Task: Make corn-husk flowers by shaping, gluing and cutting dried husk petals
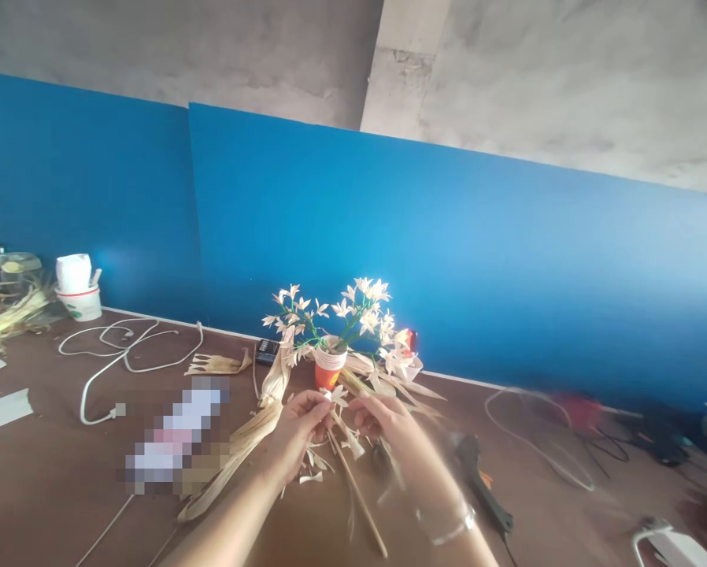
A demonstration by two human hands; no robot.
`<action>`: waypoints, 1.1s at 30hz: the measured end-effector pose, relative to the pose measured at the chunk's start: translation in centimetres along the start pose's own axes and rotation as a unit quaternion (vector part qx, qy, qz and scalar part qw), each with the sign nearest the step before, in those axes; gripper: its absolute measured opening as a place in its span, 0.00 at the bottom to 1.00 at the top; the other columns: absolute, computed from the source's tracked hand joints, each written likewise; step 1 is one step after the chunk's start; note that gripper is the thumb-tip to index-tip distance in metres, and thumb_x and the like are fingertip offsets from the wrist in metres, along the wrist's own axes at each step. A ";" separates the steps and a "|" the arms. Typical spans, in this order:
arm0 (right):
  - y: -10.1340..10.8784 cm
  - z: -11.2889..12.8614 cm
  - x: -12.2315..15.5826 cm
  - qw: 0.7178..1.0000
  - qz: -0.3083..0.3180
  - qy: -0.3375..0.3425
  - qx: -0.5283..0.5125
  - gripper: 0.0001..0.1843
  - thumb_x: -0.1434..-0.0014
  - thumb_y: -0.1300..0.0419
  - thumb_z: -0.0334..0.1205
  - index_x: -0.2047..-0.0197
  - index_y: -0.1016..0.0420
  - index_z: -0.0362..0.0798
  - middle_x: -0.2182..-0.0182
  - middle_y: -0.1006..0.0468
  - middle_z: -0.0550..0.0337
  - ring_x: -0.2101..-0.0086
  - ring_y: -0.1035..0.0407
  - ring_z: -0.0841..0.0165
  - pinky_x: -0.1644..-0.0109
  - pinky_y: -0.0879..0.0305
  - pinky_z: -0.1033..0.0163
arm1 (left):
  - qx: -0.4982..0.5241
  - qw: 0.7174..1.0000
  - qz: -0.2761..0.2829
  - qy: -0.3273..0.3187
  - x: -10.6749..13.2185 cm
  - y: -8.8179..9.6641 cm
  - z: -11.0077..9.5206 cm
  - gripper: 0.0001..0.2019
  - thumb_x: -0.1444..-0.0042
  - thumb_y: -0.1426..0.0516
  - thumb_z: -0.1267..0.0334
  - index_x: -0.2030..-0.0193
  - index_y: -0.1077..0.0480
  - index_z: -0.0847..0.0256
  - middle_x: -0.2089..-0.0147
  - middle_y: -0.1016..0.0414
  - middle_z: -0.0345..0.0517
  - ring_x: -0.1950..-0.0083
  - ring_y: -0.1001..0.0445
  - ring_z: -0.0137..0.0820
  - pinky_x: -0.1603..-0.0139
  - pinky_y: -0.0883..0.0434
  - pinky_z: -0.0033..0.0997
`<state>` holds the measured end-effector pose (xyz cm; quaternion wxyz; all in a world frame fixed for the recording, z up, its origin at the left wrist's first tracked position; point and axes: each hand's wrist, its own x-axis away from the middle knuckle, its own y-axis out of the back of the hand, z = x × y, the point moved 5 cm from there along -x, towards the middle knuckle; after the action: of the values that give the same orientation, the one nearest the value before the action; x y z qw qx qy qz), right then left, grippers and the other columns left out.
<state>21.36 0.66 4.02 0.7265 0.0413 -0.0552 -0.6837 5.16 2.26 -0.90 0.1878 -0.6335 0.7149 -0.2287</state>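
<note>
My left hand (302,425) has thumb and forefinger pinched together at the base of a small pale husk flower (339,397). My right hand (382,417) is just right of the flower, its fingers curled in; whatever they hold, if anything, is hidden. Beneath the hands, a thin wooden stick (359,496) lies aslant among husk scraps (312,477). Behind them stands a stack of paper cups, red and white (328,370), holding green stems with several pale flowers (368,315). Long dried corn husks (259,433) lie left of my left hand.
Right of my right arm lies a black corded tool (483,484), perhaps a glue gun. White cables (123,354) curl at left, near a white tub (80,303). A blue partition (330,220) bounds the brown table (306,535). A black phone-like device (266,351) lies behind the husks.
</note>
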 end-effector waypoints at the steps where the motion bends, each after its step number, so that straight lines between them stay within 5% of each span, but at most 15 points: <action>1: -0.2 0.2 0.4 1.000 0.000 -0.007 -0.025 0.23 0.43 0.40 0.59 0.66 0.18 0.47 0.73 0.24 0.58 0.69 0.32 0.67 0.66 0.39 0.64 | -0.013 1.000 0.010 -0.005 0.1 -0.2 -0.1 0.18 0.61 0.28 0.53 0.71 0.28 0.62 0.76 0.25 0.39 0.76 0.33 0.22 0.77 0.42 0.20; 7: -1.3 0.9 1.2 0.998 -0.004 -0.034 -0.051 0.25 0.45 0.38 0.62 0.60 0.18 0.48 0.65 0.21 0.56 0.64 0.31 0.64 0.63 0.36 0.63 | -0.076 0.995 0.060 -0.013 0.3 -0.4 -0.3 0.17 0.58 0.30 0.53 0.70 0.28 0.62 0.78 0.29 0.35 0.76 0.36 0.23 0.73 0.41 0.23; 13: -1.7 1.5 1.3 0.998 0.060 -0.023 -0.012 0.12 0.47 0.36 0.43 0.61 0.17 0.48 0.70 0.21 0.59 0.68 0.33 0.67 0.64 0.39 0.65 | -0.118 0.982 0.146 0.032 0.8 -1.2 -0.1 0.17 0.56 0.31 0.52 0.72 0.28 0.63 0.77 0.30 0.36 0.76 0.35 0.23 0.73 0.41 0.24; 23: -1.3 -1.0 -0.6 0.999 0.031 -0.030 -0.017 0.06 0.53 0.37 0.40 0.74 0.28 0.46 0.84 0.37 0.70 0.81 0.51 0.77 0.76 0.58 0.67 | -0.183 0.978 0.102 0.005 0.9 -1.5 -0.5 0.11 0.58 0.32 0.57 0.74 0.24 0.63 0.80 0.29 0.37 0.76 0.32 0.26 0.72 0.35 0.26; 33: -1.3 -1.4 -1.2 0.999 0.015 -0.045 -0.006 0.09 0.54 0.38 0.41 0.79 0.31 0.47 0.85 0.38 0.69 0.81 0.51 0.76 0.76 0.59 0.66 | -0.175 0.982 0.069 -0.023 0.0 -0.3 0.5 0.10 0.56 0.33 0.58 0.73 0.26 0.61 0.80 0.27 0.37 0.77 0.30 0.26 0.72 0.34 0.25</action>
<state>20.15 1.79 2.43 0.7334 0.0051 -0.0847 -0.6745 5.66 2.16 -1.15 0.1057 -0.6108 0.7813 -0.0722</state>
